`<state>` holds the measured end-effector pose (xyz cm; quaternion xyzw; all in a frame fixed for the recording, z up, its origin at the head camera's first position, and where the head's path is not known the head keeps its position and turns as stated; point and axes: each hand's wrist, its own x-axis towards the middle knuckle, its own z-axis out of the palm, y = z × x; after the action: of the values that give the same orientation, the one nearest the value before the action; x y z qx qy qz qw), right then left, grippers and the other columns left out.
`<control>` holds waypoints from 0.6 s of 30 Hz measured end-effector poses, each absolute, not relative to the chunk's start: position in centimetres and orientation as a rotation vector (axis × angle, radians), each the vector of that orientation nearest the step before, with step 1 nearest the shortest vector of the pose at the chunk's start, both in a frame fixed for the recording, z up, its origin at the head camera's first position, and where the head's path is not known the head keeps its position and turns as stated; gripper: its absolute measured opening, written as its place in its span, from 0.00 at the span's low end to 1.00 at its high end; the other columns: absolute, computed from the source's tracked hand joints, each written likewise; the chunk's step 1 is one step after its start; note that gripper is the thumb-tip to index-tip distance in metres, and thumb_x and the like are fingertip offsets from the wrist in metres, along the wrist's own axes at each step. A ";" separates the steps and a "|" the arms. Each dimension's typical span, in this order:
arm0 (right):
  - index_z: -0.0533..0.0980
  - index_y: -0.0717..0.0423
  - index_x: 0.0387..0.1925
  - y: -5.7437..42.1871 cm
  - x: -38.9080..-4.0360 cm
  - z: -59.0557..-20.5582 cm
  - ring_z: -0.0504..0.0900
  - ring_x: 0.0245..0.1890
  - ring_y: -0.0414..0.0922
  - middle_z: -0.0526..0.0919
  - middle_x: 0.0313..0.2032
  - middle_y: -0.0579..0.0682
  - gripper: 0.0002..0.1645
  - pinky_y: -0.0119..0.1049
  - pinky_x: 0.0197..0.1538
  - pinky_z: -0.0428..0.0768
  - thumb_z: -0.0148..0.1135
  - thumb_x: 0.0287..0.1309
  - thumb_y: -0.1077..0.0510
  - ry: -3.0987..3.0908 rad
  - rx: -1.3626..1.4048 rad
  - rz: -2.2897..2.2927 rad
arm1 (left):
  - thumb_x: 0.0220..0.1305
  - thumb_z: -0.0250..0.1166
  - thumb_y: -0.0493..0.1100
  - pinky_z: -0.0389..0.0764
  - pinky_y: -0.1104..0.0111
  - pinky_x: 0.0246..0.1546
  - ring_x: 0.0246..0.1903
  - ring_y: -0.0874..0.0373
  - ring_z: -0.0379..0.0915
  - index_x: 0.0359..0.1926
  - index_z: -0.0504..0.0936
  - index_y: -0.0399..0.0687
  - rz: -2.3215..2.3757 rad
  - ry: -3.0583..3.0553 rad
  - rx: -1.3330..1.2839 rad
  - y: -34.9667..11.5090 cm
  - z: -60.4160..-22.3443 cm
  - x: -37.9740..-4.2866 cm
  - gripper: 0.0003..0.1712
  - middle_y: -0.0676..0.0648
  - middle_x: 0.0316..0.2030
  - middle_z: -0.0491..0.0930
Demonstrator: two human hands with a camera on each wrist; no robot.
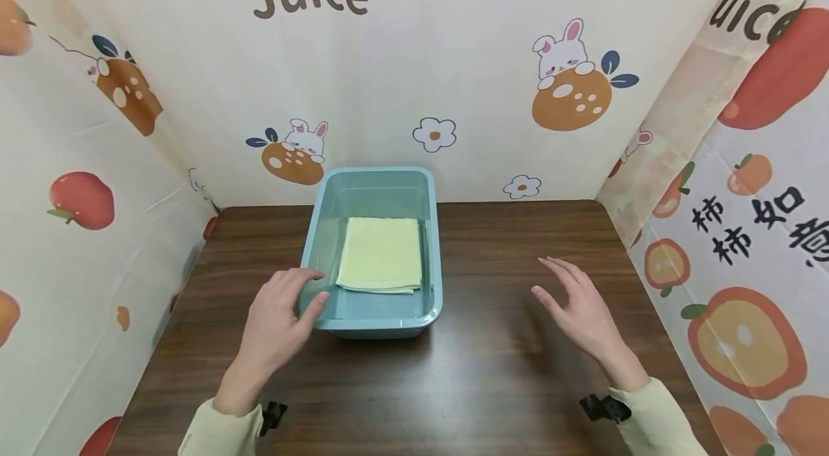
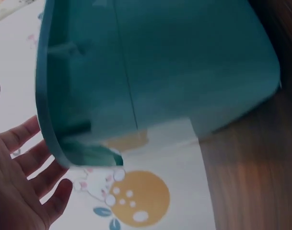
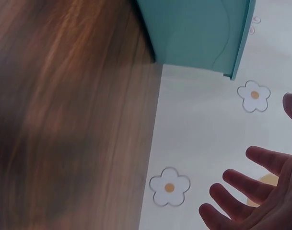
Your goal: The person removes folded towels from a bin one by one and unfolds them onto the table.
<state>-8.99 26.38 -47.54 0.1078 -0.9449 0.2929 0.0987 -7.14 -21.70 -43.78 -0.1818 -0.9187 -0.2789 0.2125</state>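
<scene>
A blue plastic basin (image 1: 382, 311) stands at the back of the table, left of its middle. Inside it lies a small stack of folded pale yellow cloths (image 1: 380, 254). My left hand (image 1: 278, 316) is at the basin's front left corner, fingers and thumb spread loosely by the rim; whether it touches the rim I cannot tell. The left wrist view shows the fingers (image 2: 47, 179) beside the basin's edge, not curled round it. Well to the right of the basin, my right hand (image 1: 583, 312) hovers over the table with relaxed fingers and holds nothing.
The dark wood-grain table (image 1: 492, 384) carries the basin. Printed cloth sheets with fruit and rabbits hang as a back wall (image 1: 388, 67), a left wall (image 1: 84, 283) and a right wall (image 1: 732, 226) around it. Each wrist wears a small black device.
</scene>
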 end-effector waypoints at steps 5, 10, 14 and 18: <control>0.71 0.55 0.67 25.2 -10.0 -46.9 0.68 0.64 0.60 0.72 0.64 0.58 0.33 0.64 0.60 0.66 0.62 0.66 0.45 -2.767 0.385 0.942 | 0.64 0.68 0.46 0.79 0.55 0.40 0.43 0.55 0.77 0.48 0.83 0.47 -0.779 -2.565 -0.555 -20.2 -43.7 -6.7 0.14 0.50 0.42 0.83; 0.71 0.53 0.67 23.7 -11.1 -46.0 0.71 0.63 0.57 0.73 0.64 0.56 0.31 0.61 0.59 0.69 0.62 0.68 0.47 -2.737 0.449 1.043 | 0.63 0.68 0.48 0.79 0.65 0.28 0.32 0.62 0.78 0.43 0.84 0.50 -0.749 -2.600 -0.595 -18.7 -44.0 -6.4 0.11 0.56 0.34 0.82; 0.70 0.50 0.68 22.7 -12.0 -45.1 0.72 0.62 0.54 0.73 0.64 0.53 0.30 0.56 0.57 0.73 0.60 0.69 0.46 -2.731 0.494 1.114 | 0.61 0.70 0.50 0.75 0.71 0.23 0.24 0.70 0.73 0.37 0.84 0.53 -0.746 -2.613 -0.626 -17.8 -44.5 -6.3 0.08 0.62 0.28 0.79; 0.70 0.49 0.68 21.5 -13.0 -44.2 0.73 0.62 0.53 0.73 0.64 0.52 0.29 0.55 0.57 0.74 0.58 0.70 0.45 -2.717 0.550 1.182 | 0.60 0.70 0.52 0.72 0.73 0.20 0.20 0.74 0.68 0.33 0.84 0.56 -0.682 -2.596 -0.657 -17.2 -45.4 -6.3 0.07 0.65 0.24 0.77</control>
<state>-12.95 21.54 -44.21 0.1821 -0.8997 0.3916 0.0639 -6.33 -17.21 -45.38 -0.2334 -0.9227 -0.2424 0.1882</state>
